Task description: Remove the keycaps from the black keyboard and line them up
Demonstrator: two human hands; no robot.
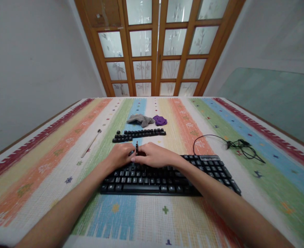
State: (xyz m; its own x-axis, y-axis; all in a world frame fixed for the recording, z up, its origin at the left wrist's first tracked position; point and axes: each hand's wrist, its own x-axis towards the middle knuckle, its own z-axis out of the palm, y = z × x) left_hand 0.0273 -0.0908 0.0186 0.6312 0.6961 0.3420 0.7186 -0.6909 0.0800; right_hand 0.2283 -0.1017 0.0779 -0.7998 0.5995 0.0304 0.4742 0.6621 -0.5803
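Observation:
A black keyboard [141, 188] lies on the striped tablecloth, with both my hands over its upper left part. My left hand [122, 155] is closed, its fingers curled close to a small dark upright piece [137, 148]. From the other side, my right hand [154, 155] closes thumb and fingers around that same piece; its kind is too small to tell. The fingertips and the keys beneath them are partly hidden. Just beyond my hands, loose black keycaps [144, 133] are lined up in rows, with a single keycap [118, 132] set apart at their left end.
A slim brush [91, 144] lies to the left. Behind the keycaps are a crumpled grey cloth [141, 120] and a purple cloth [160, 120]. The black cable [245, 148] is bundled at the right. Wooden glass-paned doors [157, 58] stand beyond the table.

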